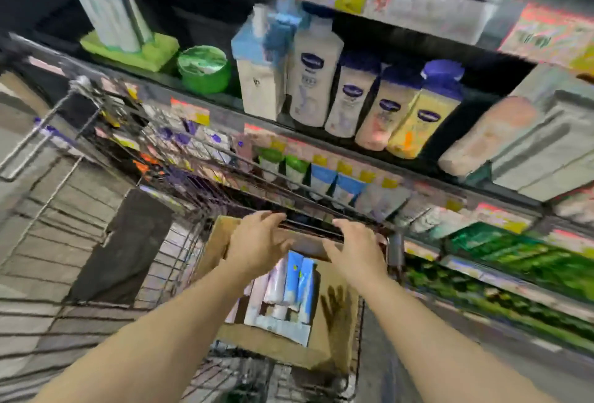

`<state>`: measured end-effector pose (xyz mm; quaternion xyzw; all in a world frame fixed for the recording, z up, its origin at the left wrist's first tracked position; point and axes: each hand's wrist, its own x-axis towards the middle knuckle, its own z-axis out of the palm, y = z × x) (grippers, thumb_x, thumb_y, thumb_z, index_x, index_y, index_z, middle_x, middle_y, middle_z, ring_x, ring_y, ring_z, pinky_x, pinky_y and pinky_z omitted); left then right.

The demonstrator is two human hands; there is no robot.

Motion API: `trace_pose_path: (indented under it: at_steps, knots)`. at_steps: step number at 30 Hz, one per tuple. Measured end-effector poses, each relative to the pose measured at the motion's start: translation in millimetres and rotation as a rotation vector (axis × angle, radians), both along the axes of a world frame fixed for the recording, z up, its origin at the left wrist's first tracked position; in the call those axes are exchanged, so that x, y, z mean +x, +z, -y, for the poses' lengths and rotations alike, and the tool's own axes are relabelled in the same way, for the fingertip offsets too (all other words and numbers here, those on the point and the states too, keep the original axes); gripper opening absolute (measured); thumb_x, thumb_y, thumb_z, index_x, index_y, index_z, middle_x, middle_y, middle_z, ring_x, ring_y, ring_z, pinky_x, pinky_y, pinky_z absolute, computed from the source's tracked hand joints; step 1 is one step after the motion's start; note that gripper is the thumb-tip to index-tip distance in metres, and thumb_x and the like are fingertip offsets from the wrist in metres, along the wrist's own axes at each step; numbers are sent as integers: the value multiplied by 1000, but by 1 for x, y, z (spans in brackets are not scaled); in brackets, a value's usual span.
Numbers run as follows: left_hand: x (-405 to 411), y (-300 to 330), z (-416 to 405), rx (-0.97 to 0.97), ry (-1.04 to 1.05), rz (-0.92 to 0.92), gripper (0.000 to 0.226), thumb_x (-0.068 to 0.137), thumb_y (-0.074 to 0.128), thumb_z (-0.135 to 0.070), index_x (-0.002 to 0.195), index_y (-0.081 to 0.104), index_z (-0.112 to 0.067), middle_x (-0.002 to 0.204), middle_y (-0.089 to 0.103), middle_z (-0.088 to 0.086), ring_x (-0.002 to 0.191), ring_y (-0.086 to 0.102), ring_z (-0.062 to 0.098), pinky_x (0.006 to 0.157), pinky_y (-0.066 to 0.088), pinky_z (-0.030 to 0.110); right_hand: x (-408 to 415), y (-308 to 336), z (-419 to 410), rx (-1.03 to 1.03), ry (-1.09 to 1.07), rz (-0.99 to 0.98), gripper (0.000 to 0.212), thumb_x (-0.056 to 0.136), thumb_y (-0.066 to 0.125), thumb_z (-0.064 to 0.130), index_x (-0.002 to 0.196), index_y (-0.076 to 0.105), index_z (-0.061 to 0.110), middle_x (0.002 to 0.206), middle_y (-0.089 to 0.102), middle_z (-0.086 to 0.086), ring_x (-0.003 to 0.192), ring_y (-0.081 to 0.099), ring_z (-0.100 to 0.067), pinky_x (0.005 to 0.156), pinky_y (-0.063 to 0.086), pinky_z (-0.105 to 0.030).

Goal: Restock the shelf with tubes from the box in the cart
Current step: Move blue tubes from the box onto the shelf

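Observation:
A brown cardboard box [273, 343] sits in the wire cart [180, 261]. Inside it lie white, pink and blue tubes [294, 287], packed side by side. My left hand [257, 245] and my right hand [356, 253] are at the box's far flap [305, 246], thumbs under it and fingers over its edge, next to the cart's far rim. Just beyond the rim, on a low shelf, stands a row of similar tubes [324, 177] with green and blue bands. The view is blurred by motion.
The shelf above holds lotion bottles [373, 103], a green jar [204, 69] and boxed goods [111, 8]. Green packs [520, 258] fill the lower right shelves. A second wire cart [58, 132] stands at the left on tiled floor, beside a dark mat [125, 248].

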<state>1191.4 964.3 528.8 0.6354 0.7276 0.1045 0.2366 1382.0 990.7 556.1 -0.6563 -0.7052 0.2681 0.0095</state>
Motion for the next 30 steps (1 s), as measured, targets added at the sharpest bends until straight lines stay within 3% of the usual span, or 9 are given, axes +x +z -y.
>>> trace_pose_path:
  at_steps: [6, 15, 21, 24, 30]
  knots:
    - [12, -88, 13, -179, -29, 27, 61, 84, 64, -52, 138, 50, -28, 136, 54, 0, 124, 46, 21, 103, 35, 32, 1, -66, 16, -109, -82, -36, 43, 94, 53, 35, 136, 49, 26, 133, 53, 2, 125, 44, -21, 104, 38, -32]
    - [57, -198, 32, -379, 41, 83, 56, 83, 64, -50, 134, 53, -28, 125, 59, 2, 115, 54, 24, 96, 42, 32, 6, -154, 18, -216, -85, 8, 47, 94, 56, 34, 138, 44, 28, 135, 50, 3, 124, 47, -21, 106, 36, -36]
    - [82, -228, 35, -359, 55, -81, 46, 85, 52, -62, 119, 61, -32, 111, 60, -2, 104, 54, 20, 85, 40, 31, 14, -184, 24, -247, -105, -3, 49, 92, 57, 31, 139, 41, 33, 134, 49, 5, 121, 45, -23, 103, 39, -35]
    - [91, -237, 34, -349, 91, -145, 46, 82, 48, -68, 107, 64, -34, 108, 58, -4, 103, 49, 19, 88, 38, 34, 18, -193, 26, -256, -104, -23, 54, 92, 57, 29, 142, 37, 33, 137, 47, 6, 124, 42, -22, 104, 38, -34]
    - [105, -244, 33, -355, 131, -239, 49, 83, 46, -68, 108, 65, -30, 113, 51, -2, 110, 42, 23, 94, 29, 36, 25, -200, 28, -259, -101, -99, 56, 93, 57, 24, 144, 35, 33, 140, 44, 7, 128, 39, -18, 105, 36, -32]
